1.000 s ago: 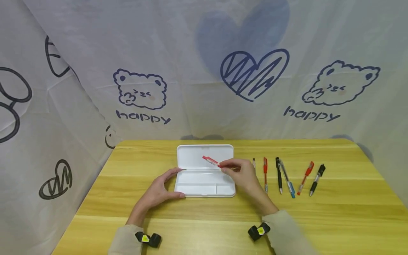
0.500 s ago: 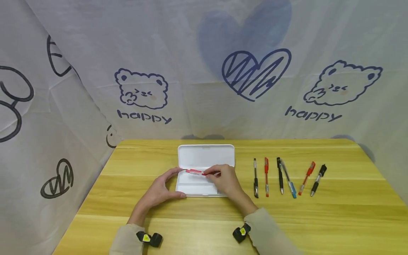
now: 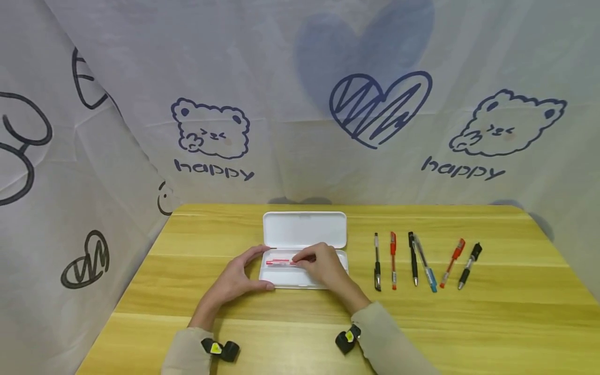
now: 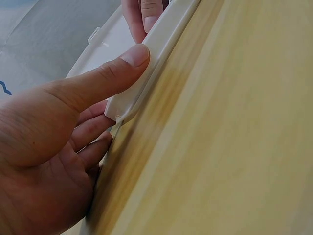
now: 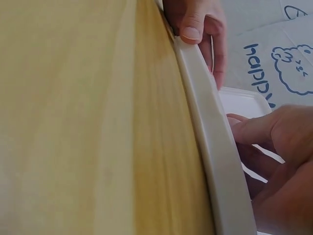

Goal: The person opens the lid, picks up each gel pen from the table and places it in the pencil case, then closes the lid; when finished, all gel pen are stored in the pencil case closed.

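Note:
A white pencil case (image 3: 304, 229) lies with its lid tipped back on the wooden table. My left hand (image 3: 234, 281) grips the case's left end; in the left wrist view the thumb (image 4: 134, 56) lies over the front rim and the fingers reach round the end. Inside the long rear compartment is a red pen (image 3: 278, 263) with a pale label. My right hand (image 3: 325, 266) pinches the pen's right end between thumb and fingers, low in the case. In the right wrist view the front wall (image 5: 212, 142) of the case hides the pen.
Right of the case several pens lie roughly upright in a row: a black-gripped pen (image 3: 377, 271), a red pen (image 3: 393, 250), a black pen (image 3: 413, 260), a clear blue-capped pen (image 3: 428, 276), another red pen (image 3: 454, 258) and another black pen (image 3: 470, 265). A printed cloth (image 3: 290, 146) hangs behind.
My right hand has carried the red pen left and down from above the case into its rear compartment, turning it level. The left hand keeps its hold on the case.

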Tool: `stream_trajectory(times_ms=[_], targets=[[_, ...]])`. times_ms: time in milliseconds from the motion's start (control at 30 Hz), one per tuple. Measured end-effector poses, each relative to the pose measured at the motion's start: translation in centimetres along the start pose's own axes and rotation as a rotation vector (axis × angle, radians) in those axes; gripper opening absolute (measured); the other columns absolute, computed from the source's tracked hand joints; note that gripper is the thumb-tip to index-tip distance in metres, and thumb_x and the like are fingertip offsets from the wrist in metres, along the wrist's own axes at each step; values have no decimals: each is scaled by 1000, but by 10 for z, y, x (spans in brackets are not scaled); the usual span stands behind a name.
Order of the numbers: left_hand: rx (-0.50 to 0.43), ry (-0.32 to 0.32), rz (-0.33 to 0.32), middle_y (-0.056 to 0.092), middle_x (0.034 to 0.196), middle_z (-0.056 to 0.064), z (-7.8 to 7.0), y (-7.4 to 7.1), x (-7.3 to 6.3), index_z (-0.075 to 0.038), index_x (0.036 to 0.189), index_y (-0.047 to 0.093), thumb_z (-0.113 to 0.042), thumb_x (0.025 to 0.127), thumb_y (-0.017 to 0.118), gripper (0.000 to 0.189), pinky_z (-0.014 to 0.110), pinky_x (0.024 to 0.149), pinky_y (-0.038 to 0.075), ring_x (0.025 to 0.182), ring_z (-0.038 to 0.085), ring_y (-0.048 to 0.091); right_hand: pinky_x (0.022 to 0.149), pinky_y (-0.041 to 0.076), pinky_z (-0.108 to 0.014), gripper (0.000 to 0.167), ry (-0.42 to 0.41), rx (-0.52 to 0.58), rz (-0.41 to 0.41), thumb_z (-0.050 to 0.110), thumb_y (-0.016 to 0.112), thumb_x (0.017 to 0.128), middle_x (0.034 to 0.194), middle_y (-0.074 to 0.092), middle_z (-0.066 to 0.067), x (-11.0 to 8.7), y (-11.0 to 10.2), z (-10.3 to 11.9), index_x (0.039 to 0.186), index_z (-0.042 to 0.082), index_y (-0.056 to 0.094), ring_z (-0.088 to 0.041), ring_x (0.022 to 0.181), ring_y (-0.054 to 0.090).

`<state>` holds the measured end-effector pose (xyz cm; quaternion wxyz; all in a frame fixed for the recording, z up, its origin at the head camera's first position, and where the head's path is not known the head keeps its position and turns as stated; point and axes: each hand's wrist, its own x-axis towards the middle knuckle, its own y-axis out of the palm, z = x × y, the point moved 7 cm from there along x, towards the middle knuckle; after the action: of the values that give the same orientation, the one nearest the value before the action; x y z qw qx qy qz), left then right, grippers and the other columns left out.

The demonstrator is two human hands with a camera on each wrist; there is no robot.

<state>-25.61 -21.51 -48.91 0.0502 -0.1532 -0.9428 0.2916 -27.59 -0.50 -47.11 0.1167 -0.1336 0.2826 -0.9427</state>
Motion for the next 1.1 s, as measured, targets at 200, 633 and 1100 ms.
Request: stream_trajectory(times_ms=[200, 633, 1100], targets=[[-6, -4, -2, 46, 158, 9, 0, 0, 0, -14, 149, 51, -31, 73, 96, 90, 54, 123, 23, 151, 31, 31, 91, 54, -38, 13, 27, -1, 81, 1, 74, 91, 94, 78, 1, 2, 4, 0, 90, 11, 83, -20, 99, 69], [-10, 0, -3, 46, 158, 9, 1, 0, 1, -15, 149, 51, -29, 73, 96, 90, 54, 124, 22, 151, 31, 31, 79, 57, -29, 15, -18, 49, 58, -1, 72, 91, 99, 77, -2, -2, -8, 1, 101, 6, 80, -16, 89, 67], [-15, 5, -2, 46, 157, 9, 0, 0, 0, -13, 149, 51, -27, 71, 97, 91, 52, 124, 22, 151, 31, 31, 80, 59, -28, 25, -50, 131, -91, -2, 68, 95, 103, 75, -8, -29, -87, 2, 120, 3, 73, -22, 97, 70]])
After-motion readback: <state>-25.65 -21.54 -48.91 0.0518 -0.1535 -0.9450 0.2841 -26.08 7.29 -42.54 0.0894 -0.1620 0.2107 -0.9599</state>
